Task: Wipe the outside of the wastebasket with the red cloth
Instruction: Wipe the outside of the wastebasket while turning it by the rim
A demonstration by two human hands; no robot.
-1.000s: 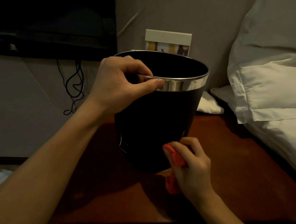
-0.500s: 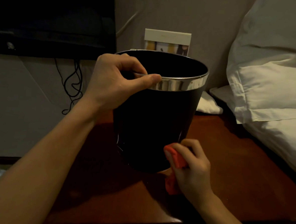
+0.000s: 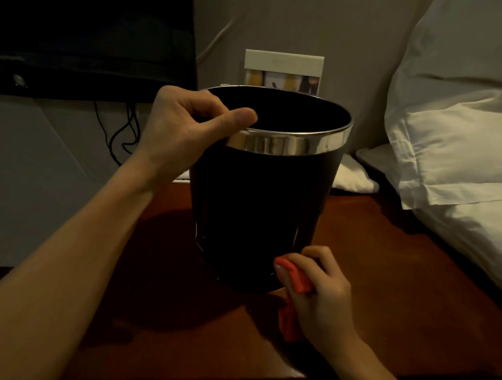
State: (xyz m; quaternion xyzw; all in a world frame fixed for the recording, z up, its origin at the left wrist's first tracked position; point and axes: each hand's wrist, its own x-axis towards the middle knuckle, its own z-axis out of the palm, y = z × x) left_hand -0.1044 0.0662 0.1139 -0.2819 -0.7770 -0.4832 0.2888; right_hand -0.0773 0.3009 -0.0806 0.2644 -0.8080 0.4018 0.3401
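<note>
A black wastebasket [image 3: 257, 205] with a shiny chrome rim stands upright on the brown wooden table [image 3: 385, 286]. My left hand [image 3: 186, 130] is at the rim's left side. Its fingers curl over the edge, and its thumb is raised above the chrome band, over the opening. My right hand [image 3: 322, 300] holds the folded red cloth [image 3: 294, 277] and presses it against the basket's lower right wall, near the base. Part of the cloth hangs below my palm, close to the tabletop.
White pillows [image 3: 451, 158] crowd the right side, with a small white cloth [image 3: 350, 178] at the table's back. A framed card [image 3: 283, 71] stands behind the basket. A dark screen [image 3: 92, 33] and dangling cables [image 3: 124, 135] are at the left.
My left thumb has come off the chrome band and now sits above the rim. My right hand and the cloth stay low on the basket's right side, hardly moved.
</note>
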